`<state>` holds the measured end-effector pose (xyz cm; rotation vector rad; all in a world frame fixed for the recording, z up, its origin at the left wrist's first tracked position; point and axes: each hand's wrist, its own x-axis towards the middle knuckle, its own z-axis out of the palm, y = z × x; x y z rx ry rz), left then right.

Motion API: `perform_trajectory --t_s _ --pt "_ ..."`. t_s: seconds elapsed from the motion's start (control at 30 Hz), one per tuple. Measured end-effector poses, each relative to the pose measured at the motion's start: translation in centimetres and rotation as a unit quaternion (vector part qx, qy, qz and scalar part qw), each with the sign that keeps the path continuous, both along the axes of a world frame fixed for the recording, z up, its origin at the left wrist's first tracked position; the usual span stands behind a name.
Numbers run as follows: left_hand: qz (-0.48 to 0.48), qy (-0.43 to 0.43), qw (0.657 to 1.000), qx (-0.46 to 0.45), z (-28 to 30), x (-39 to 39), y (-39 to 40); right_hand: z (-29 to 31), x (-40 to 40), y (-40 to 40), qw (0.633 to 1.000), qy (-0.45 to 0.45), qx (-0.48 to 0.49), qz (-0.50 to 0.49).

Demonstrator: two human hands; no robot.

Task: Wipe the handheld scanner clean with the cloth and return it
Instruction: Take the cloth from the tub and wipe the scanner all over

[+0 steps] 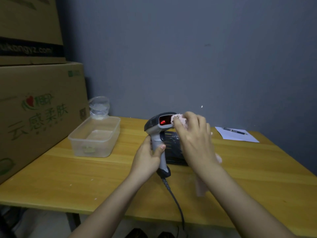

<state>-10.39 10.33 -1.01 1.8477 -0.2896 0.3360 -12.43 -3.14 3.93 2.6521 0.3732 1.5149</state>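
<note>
Seen from above the person's own arms, two bare forearms reach forward over a yellow wooden table (85, 177). A dark coiled cable (173, 194) runs from the near table edge up to the base of a handheld scanner (157, 133), which is held upright above the middle of the table. The left hand (148, 158) is wrapped around the scanner's grey handle, fingers closed on it, thumb lying across the front. The right hand (193, 140) has its fingers curled around a pale pink cloth (180, 120), pressing a bunched end against the scanner's window, which glows red; another part of the cloth hangs below the wrist. Just behind the scanner and partly hidden by the right hand sits a black stand (173, 148). To the left lies an open clear plastic container (96, 136), with a crumpled clear plastic item (99, 107) behind it. Far right, a pen (235, 131) rests on a white sheet of paper (238, 136). Stacked cardboard boxes (39, 109) stand at the left, against a grey-blue wall (188, 57).
</note>
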Motion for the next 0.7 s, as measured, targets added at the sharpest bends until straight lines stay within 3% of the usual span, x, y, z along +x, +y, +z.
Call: perform_trajectory --t_s 0.2,0.4,0.57,0.7 --pt "0.020 -0.015 0.998 0.050 -0.5 -0.1 0.7 -0.5 0.3 0.5 0.964 0.077 0.185 0.175" --pt "0.021 -0.029 0.996 0.084 -0.2 0.1 0.9 0.0 -0.3 1.5 0.917 0.142 0.239 0.285" --pt "0.030 -0.046 0.994 0.099 0.0 0.3 1.0 1.5 -0.8 0.7 0.920 0.208 0.199 0.266" --pt "0.031 -0.052 0.996 0.069 0.1 0.0 0.4 2.3 -1.3 1.0 0.956 0.165 0.125 0.207"
